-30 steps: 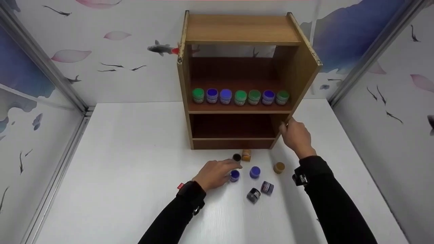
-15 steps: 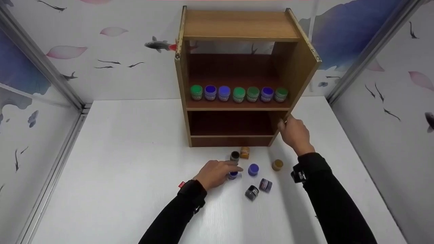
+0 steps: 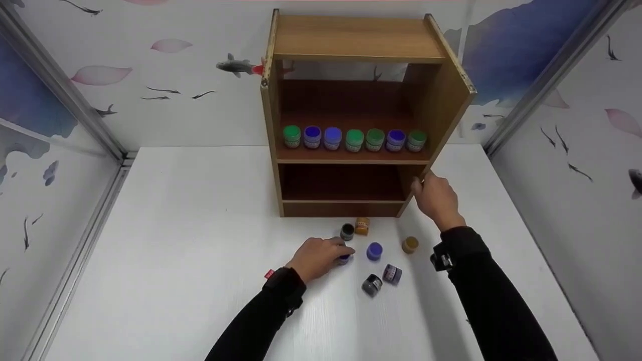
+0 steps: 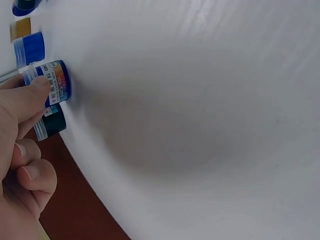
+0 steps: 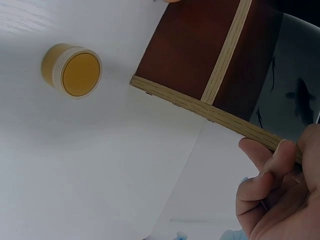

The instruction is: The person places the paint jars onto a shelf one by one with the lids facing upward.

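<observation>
My left hand (image 3: 317, 258) pinches a small paint jar with a deep blue lid (image 3: 343, 259) on the white table. In the left wrist view the thumb presses the label of this blue jar (image 4: 59, 85), and a dark jar (image 4: 52, 122) stands close beside it. My right hand (image 3: 438, 200) grips the right side board of a wooden shelf unit (image 3: 351, 37); the right wrist view shows fingers and thumb at the board's edge (image 5: 250, 131). Several paint jars with green and blue lids stand in a row on the middle shelf, including a green-lidded jar (image 3: 292, 136).
Before the unit stand a black-lidded jar (image 3: 347, 231), a violet-blue jar (image 3: 374, 251) and an ochre jar (image 3: 410, 244). A yellow-orange jar (image 3: 362, 225) is near its base. A grey-black jar (image 3: 372, 285) and a dark purple jar (image 3: 392, 274) lie tipped. Printed walls enclose the table.
My left hand's fingers have closed in on the blue-lidded jar, now covering most of it. The right hand keeps its grip on the unit. The head view has shifted slightly.
</observation>
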### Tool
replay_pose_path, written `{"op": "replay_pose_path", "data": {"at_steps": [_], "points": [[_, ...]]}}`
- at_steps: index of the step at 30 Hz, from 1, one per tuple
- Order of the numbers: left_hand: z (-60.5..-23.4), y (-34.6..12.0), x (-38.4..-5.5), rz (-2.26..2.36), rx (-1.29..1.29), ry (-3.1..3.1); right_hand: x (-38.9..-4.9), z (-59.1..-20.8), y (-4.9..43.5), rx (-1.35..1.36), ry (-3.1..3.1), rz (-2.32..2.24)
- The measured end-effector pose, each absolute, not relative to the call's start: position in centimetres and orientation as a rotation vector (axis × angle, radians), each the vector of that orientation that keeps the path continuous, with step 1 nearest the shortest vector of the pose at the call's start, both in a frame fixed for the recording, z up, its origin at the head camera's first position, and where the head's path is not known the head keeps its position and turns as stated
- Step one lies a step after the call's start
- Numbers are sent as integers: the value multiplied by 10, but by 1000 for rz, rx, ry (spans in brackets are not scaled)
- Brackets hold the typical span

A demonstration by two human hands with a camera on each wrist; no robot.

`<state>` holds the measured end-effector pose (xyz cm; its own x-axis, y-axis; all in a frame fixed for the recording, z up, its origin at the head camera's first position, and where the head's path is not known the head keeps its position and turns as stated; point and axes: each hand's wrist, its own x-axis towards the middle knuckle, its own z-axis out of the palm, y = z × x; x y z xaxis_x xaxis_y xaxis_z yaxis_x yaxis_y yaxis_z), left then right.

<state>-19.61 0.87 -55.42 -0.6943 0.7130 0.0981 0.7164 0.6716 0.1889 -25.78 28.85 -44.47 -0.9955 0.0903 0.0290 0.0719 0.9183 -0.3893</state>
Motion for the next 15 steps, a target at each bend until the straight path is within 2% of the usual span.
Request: {"op": "replay_pose_path", "data": {"at_steps": [15], "points": [[-559,12,-197,-233,-1222,-2827,-260,-446,288,-154,-3031,613]]}}
